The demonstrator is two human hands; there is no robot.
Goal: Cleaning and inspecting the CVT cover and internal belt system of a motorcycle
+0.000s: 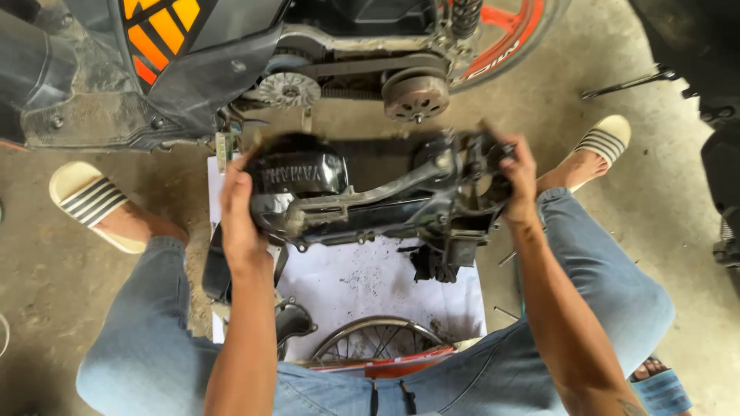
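I hold a long black scooter transmission cover level between both hands, over a white sheet on the floor. My left hand grips its rounded left end. My right hand grips its right end, where the picture is blurred. Behind the cover stands the scooter with its open drive: a ribbed front pulley, a belt and a round rear clutch.
My knees in blue jeans flank the sheet, with striped sandals on my feet. A spoked wheel and small black parts lie near me. A wrench rests on the concrete at the right. Another foot in a blue sandal shows bottom right.
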